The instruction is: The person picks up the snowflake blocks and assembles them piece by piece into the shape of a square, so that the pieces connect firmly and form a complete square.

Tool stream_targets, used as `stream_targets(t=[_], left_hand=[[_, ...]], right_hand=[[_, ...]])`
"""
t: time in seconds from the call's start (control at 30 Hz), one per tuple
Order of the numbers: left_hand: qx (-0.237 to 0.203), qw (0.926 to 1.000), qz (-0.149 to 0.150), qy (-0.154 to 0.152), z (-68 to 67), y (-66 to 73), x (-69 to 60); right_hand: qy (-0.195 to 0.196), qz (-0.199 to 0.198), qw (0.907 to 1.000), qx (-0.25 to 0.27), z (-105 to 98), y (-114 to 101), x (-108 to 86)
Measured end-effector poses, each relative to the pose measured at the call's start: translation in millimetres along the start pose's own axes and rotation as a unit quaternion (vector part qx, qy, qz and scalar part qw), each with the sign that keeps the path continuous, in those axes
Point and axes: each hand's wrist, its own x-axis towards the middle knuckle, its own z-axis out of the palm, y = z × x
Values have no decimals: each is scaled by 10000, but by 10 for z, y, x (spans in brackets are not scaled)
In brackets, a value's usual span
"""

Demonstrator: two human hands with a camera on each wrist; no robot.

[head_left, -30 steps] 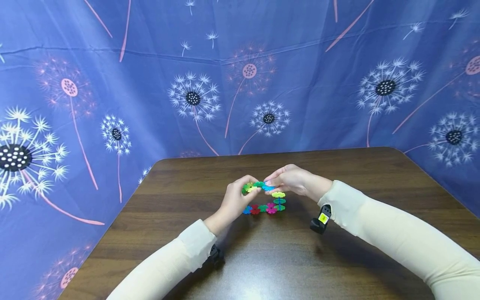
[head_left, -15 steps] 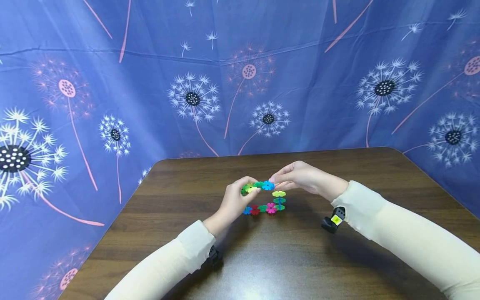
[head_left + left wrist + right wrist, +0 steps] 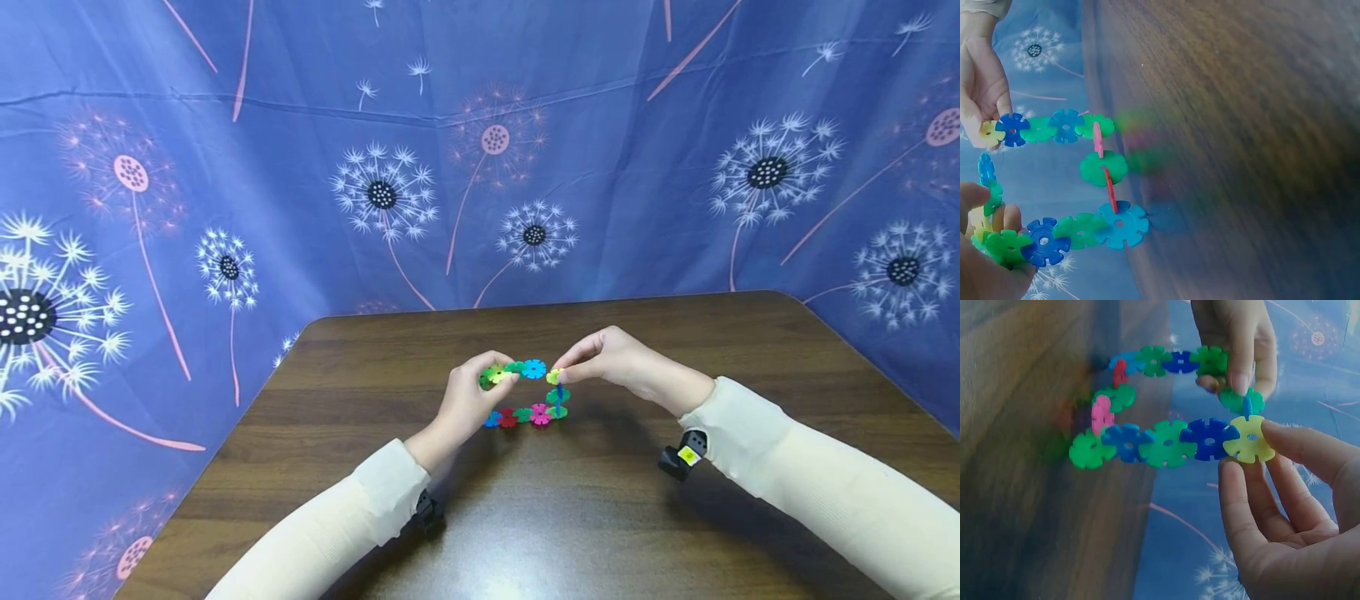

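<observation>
A chain of interlocking plastic flower discs [image 3: 1168, 444] forms an almost closed upright frame above the table, its lower side near or on the wood. My left hand [image 3: 465, 402] pinches the upper left corner, around a green disc [image 3: 1010, 247] and a yellow one partly hidden by the fingers. From there a short top row ends in a light blue disc [image 3: 534, 368]. My right hand [image 3: 626, 367] pinches the yellow disc [image 3: 1250, 439] at the top of the right column between thumb and fingers. A small gap separates this yellow disc from the light blue one.
The brown wooden table [image 3: 360, 358] extends on all sides, with its back edge against a blue dandelion-print cloth [image 3: 300, 150]. A black wrist camera [image 3: 684, 454] hangs under the right cuff, and another [image 3: 429, 510] under the left.
My right hand has let go of the light blue disc, moved right and taken hold of the yellow disc, whose column now tilts slightly. The left hand keeps its grip almost unmoved.
</observation>
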Motion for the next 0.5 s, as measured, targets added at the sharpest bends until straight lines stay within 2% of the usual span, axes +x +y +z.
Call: stream_targets(t=[0.27, 0.5], left_hand=[[-54, 9999, 78, 36, 7, -25, -35], [74, 9996, 228, 147, 16, -31, -9]], right_hand=[[247, -202, 9987, 404, -22, 74, 71], [409, -326, 9981, 314, 19, 48, 90]])
